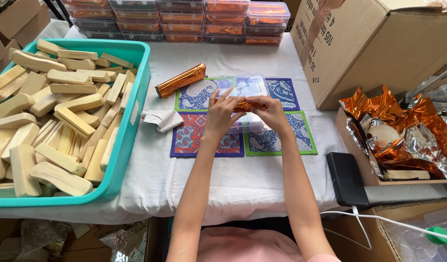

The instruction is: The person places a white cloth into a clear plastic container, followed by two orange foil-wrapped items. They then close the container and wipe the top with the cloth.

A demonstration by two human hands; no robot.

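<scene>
We see both hands closed on one foil-wrapped bar [246, 105] — the left hand [222, 114] with fingers curled together around its left end, the right hand [271, 114] pinching its right end between thumb and fingers. The bar sits just above a clear plastic box [243, 87], over four patterned mats [281, 140] on a white tablecloth [233, 179]. Its long axis runs from 9 to 3 o'clock. A second wrapped bar [181, 80] lies at 10 o'clock from the hands, tilted. At 9 o'clock stands a teal tub [131, 116] of pale wooden blocks [53, 121]; at 12 o'clock, stacked boxes [184, 19]; at 3 o'clock, crumpled orange foil [398, 131] in a carton.
</scene>
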